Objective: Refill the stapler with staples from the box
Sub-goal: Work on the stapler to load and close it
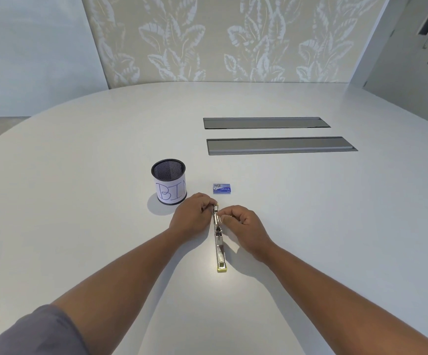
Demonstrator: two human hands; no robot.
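Observation:
A metal stapler with yellow ends lies swung fully open and flat on the white table, pointing away from me. My left hand grips its far end from the left. My right hand pinches the far half from the right, fingertips on the staple channel. Whether it holds staples is too small to tell. A small blue staple box lies closed on the table just beyond the hands, apart from both.
A black mesh cup with a paper label reading "BIN" stands left of the box, close to my left hand. Two grey cable hatches are set into the table farther back on the right.

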